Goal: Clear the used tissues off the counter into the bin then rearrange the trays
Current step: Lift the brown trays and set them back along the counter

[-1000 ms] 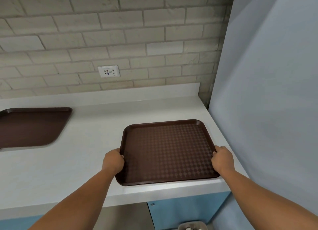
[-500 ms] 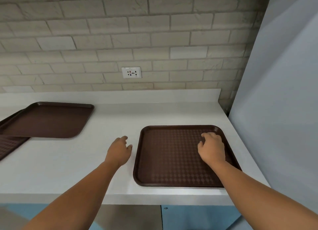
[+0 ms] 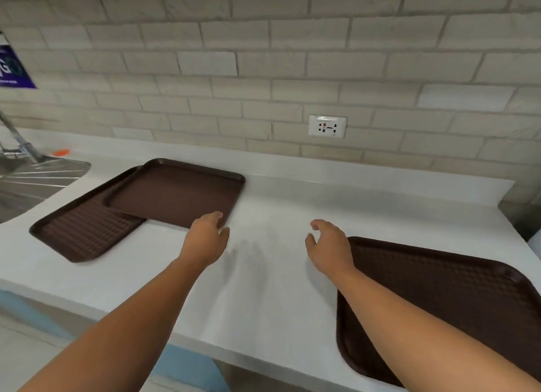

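Head view: the white desk (image 3: pixel 263 298) runs from 9 o'clock to 3 o'clock, its front edge slanting across the lower frame and its back edge meeting a low white upstand under the brick wall (image 3: pixel 263 54).

At 10 o'clock two brown trays overlap. The upper tray (image 3: pixel 175 195) lies skewed across the far end of the lower tray (image 3: pixel 85 233), whose near corner sits close to the desk's front edge. At 4 o'clock a third tray (image 3: pixel 468 298) lies alone, its near edge just beside the front edge of the desk.

Between the stack and the third tray a broad strip of bare desk stretches from front edge to upstand.

The left hand (image 3: pixel 206 239) is at the upper tray's near right corner, fingers loosely bent and holding nothing; whether they touch the rim I cannot tell. The right hand (image 3: pixel 329 246) is over the third tray's far left corner, fingers relaxed and spread, gripping nothing.

A steel sink drainboard (image 3: pixel 35 183) borders the desk at 9 o'clock, and a wall socket (image 3: pixel 327 126) sits at 1 o'clock.
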### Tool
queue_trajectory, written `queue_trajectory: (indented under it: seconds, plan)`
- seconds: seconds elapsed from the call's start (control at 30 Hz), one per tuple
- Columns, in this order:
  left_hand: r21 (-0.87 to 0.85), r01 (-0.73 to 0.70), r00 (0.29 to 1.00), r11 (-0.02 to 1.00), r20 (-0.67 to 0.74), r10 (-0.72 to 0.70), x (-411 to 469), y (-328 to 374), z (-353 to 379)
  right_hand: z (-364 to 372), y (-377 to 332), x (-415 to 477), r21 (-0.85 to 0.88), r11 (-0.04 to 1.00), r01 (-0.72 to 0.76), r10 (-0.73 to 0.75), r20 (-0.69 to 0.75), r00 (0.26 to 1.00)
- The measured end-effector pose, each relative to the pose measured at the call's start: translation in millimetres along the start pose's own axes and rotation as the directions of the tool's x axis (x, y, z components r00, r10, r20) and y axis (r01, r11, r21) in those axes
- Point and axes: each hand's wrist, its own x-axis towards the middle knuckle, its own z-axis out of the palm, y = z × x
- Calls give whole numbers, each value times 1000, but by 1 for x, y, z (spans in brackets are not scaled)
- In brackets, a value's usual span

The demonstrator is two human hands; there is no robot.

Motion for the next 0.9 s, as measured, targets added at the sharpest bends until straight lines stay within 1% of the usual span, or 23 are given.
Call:
queue_trajectory:
  seconds: [0.13,0.23,0.4,0.5,0.6,0.7,0.8,0.9]
  plan:
    - [-8,99,995,995,-27,-100,47,-70,-25,69,-50,40,41,999,-24,23,35,999]
    - [-1,127,991,992,-30,-127,79,-125,-39,118,-84,70,40,998,-49,47,69,997]
    - [89,144,989,986,-4,-145,134,-213,-67,188,-128,109,-50,992,-114,118,106,987]
    - [194,171,984,966,10,-176,168,-257,-84,220,-147,124,-128,978,-168,183,114,977]
    - [259,220,973,940,14,-232,195,-292,-93,246,-159,135,-199,955,-219,248,132,960]
    - [285,231,968,930,33,-250,217,-316,-97,259,-167,145,-246,931,-271,299,83,951]
    - [249,257,957,934,72,-282,235,-330,-96,264,-170,156,-231,913,-335,352,34,935]
    - [191,273,952,943,90,-293,248,-339,-91,265,-173,166,-208,881,-426,444,44,895]
